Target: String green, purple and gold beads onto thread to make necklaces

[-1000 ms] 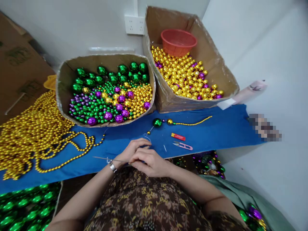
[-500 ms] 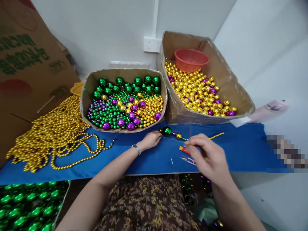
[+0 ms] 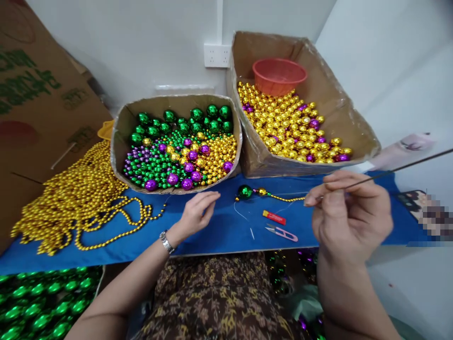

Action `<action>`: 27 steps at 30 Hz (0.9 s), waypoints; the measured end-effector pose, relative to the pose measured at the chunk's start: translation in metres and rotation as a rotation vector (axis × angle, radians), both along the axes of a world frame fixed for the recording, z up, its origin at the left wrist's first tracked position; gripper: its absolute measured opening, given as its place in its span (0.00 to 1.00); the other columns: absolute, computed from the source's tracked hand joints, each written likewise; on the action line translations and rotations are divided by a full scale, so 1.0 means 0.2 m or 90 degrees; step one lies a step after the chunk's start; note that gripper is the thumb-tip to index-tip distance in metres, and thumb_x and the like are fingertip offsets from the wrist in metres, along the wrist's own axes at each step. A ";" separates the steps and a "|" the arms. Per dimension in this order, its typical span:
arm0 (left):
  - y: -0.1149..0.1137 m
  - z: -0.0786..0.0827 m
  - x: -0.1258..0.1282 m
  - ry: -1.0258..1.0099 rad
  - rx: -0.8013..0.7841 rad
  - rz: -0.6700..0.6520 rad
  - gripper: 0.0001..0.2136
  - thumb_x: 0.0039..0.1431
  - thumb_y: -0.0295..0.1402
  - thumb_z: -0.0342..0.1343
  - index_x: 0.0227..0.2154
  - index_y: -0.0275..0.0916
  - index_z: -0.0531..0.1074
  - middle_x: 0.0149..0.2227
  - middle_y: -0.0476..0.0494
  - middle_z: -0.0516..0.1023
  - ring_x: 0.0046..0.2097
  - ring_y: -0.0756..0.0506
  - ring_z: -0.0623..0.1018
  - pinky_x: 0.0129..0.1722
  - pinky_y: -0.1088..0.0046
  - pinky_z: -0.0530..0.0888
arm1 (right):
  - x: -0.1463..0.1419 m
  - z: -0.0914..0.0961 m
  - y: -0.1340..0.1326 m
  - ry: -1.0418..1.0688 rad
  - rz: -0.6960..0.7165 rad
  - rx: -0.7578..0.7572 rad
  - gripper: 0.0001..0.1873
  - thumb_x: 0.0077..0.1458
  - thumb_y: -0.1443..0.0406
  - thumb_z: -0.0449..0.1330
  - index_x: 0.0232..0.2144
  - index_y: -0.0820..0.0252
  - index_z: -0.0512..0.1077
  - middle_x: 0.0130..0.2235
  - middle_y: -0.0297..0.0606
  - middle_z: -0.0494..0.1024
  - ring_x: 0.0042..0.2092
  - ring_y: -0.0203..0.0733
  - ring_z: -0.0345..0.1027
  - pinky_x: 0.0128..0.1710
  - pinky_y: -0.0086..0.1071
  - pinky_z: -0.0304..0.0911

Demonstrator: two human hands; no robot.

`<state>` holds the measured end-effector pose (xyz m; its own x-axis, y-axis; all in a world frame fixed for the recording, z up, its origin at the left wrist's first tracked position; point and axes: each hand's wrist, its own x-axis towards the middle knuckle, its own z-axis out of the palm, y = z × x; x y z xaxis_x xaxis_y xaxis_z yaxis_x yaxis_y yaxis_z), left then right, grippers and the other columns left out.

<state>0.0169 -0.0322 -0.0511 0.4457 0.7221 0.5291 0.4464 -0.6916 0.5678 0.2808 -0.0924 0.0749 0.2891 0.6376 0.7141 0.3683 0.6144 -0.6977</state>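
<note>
The right hand is raised at four o'clock in the head view, thumb and forefinger pinched shut on a long thin needle whose shaft runs off toward two o'clock to the picture's edge; the other fingers curl loosely behind. The left hand lies on the blue cloth near the centre, fingers slack and spread, holding nothing. At three o'clock from the left fingertips lies the bead strand: a green ball, then a gold bead, then a line of small gold beads reaching toward the right fingertips; whether it touches them I cannot tell. A pale thread trails from the ball toward six o'clock; at five o'clock from the ball lie a red lighter and pink snips. At twelve o'clock from the left hand stands the box of mixed beads; at one o'clock, the box of gold beads.
</note>
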 end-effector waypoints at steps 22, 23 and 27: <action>0.17 0.32 -0.05 -0.555 -0.489 0.074 0.16 0.60 0.44 0.55 0.45 0.40 0.72 0.39 0.43 0.78 0.36 0.48 0.78 0.37 0.68 0.78 | -0.25 -0.46 -0.07 -0.291 0.219 -0.261 0.07 0.63 0.66 0.53 0.37 0.58 0.71 0.30 0.35 0.74 0.32 0.36 0.70 0.32 0.28 0.65; 0.16 0.31 -0.05 -0.604 -0.540 0.056 0.16 0.61 0.44 0.55 0.45 0.40 0.72 0.40 0.42 0.78 0.37 0.48 0.79 0.38 0.69 0.78 | -0.26 -0.47 -0.07 -0.293 0.218 -0.258 0.07 0.63 0.66 0.53 0.36 0.58 0.71 0.30 0.36 0.74 0.32 0.37 0.70 0.32 0.28 0.65; 0.11 0.28 -0.05 -0.687 -0.604 0.044 0.15 0.61 0.43 0.55 0.44 0.38 0.74 0.41 0.41 0.79 0.40 0.48 0.80 0.42 0.70 0.79 | -0.28 -0.45 -0.06 -0.306 0.206 -0.251 0.08 0.63 0.66 0.53 0.36 0.58 0.72 0.30 0.36 0.75 0.32 0.37 0.70 0.33 0.29 0.66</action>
